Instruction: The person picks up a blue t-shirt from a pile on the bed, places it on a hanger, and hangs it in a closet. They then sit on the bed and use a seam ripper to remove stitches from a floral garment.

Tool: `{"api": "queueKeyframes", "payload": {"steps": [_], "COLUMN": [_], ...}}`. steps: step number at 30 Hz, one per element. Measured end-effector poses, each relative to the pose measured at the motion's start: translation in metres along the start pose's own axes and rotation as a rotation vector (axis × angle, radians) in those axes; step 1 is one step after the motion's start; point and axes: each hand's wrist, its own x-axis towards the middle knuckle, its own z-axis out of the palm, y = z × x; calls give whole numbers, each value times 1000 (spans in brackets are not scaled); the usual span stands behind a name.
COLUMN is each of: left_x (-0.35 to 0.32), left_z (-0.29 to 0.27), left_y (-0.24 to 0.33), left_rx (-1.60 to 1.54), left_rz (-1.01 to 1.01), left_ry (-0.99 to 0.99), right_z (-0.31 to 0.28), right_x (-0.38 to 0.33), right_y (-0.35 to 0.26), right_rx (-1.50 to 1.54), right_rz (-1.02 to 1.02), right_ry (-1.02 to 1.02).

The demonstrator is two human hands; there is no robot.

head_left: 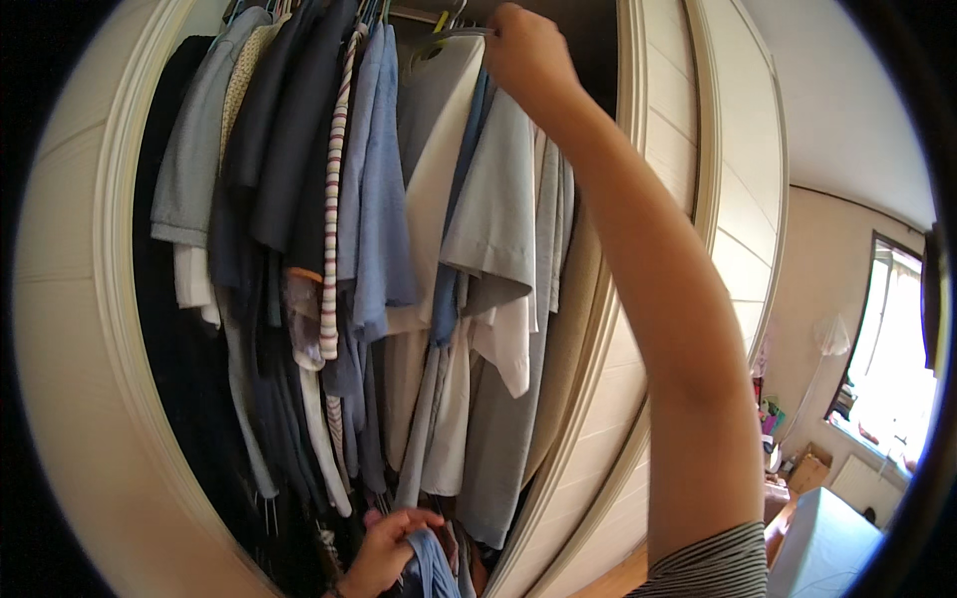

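Your right hand (528,52), the nearer one, curls at the right end of the grey hanger (464,32), upper centre of the frame; whether it grips, I cannot tell. The hanger extends leftward from it, long axis roughly level. Your left hand (382,556), bottom centre, holds blue cloth (429,566).

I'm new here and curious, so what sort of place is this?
A home, probably a bedroom: a wardrobe packed with hanging shirts stands open, and a bright window shows at right.
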Motion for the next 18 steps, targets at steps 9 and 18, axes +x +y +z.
{"api": "queueKeyframes", "payload": {"steps": [9, 18], "left_x": [-7, -13], "left_z": [-110, -182], "left_y": [-111, -166], "left_rx": [242, 23], "left_rz": [166, -39], "left_ry": [-249, -160], "right_z": [81, 128], "right_x": [53, 74], "right_y": [-30, -4], "right_rx": [101, 55], "right_rz": [89, 149], "right_ry": [18, 76]}}
